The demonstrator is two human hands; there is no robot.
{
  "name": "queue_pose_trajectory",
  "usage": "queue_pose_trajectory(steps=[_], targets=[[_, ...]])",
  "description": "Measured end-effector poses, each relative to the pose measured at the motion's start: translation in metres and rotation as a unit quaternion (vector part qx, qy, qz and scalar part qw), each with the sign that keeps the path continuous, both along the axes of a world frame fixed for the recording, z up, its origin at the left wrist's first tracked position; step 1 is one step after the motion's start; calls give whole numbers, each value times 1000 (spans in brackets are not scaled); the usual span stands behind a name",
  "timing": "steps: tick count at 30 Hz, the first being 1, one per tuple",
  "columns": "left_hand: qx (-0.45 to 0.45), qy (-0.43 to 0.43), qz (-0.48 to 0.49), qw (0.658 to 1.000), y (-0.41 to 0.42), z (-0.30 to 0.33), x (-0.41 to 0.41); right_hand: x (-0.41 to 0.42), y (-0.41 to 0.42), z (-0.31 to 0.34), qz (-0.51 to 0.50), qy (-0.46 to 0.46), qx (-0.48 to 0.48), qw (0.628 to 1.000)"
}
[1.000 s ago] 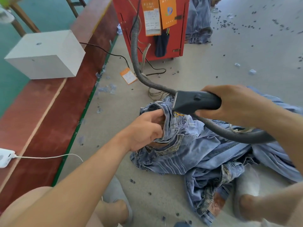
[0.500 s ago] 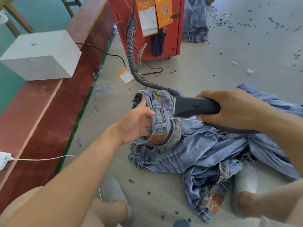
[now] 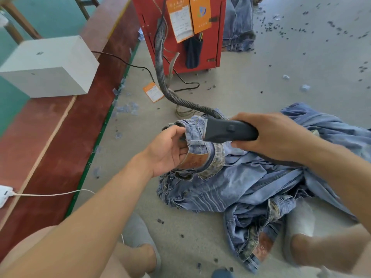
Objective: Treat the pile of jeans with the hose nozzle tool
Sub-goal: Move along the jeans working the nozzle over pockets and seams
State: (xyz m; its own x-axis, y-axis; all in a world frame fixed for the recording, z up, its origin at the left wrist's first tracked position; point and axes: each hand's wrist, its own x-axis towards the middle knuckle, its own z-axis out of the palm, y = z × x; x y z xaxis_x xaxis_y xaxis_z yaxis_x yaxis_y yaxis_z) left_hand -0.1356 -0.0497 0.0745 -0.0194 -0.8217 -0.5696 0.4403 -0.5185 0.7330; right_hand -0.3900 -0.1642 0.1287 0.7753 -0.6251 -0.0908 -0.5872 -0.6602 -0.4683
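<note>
The left hand (image 3: 170, 149) grips the raised waistband (image 3: 197, 144) of the top pair on the pile of jeans (image 3: 251, 183), which lies on the concrete floor (image 3: 261, 87). The right hand (image 3: 275, 135) is wrapped around the black hose nozzle tool (image 3: 224, 130), whose flat mouth touches the waistband. Its ribbed grey hose (image 3: 164, 77) runs back to a red machine (image 3: 178, 35).

The pile of jeans (image 3: 251, 189) lies crumpled on the floor, pale blue and faded; one waistband (image 3: 197, 145) is lifted, its brown patch showing; the dark nozzle (image 3: 228, 131) lies level, its mouth against that waistband; its ribbed grey hose (image 3: 162, 73) curves back behind it.
</note>
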Motion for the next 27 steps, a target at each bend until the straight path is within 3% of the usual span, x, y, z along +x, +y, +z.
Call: queue_pose_trajectory(steps=[5,11,15,20,23,27], targets=[[-28,77,-47,996,0,1,-6,-2,2,5,20,93,9,995],[-20,119,-93,988,-3,-1,-16,18,24,7,51,-6,8,999],[-58,141,-103,983,-5,1,-18,1,5,19,17,39,4,999],[-56,184,-90,977,-4,2,-23,12,29,10,60,75,-19,995],[-36,171,-79,981,-8,3,-24,18,29,7,52,17,-9,998],[-21,62,-64,996,-10,6,-16,-8,-9,14,-34,-8,14,999]])
